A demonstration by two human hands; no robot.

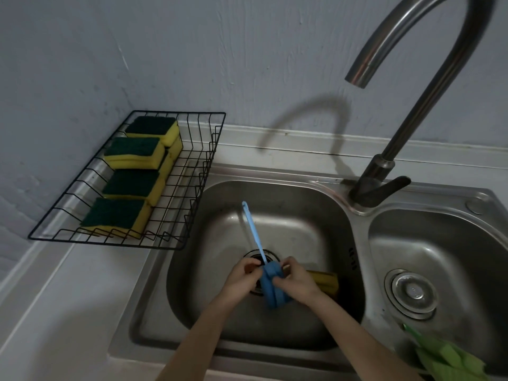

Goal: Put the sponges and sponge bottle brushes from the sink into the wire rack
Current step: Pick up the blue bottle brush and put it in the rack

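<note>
Wire rack [203, 149] up and well left of the hands, on the counter by the wall. Scrub sponges [132, 151] fill its left side; right half bare.

Left hand [242, 276] pinches the left side of the blue brush [270, 287], at its sponge head. Right hand [295, 281] grips the same head from the right, fingers curled round it. Both over the drain of the left sink basin [302, 215].

Brush long axis runs from the head between the hands, up and slightly left; thin handle points away from the person toward the basin's far wall.

Just right of the right hand, partly hidden behind it: one yellow sponge [327, 281] on the basin floor.

Risks: the long handle may snag the rack's wires on the carry left. The wet sponge head may slip from a light pinch. The last sponge could be overlooked. Green item at far right: cannot identify.
</note>
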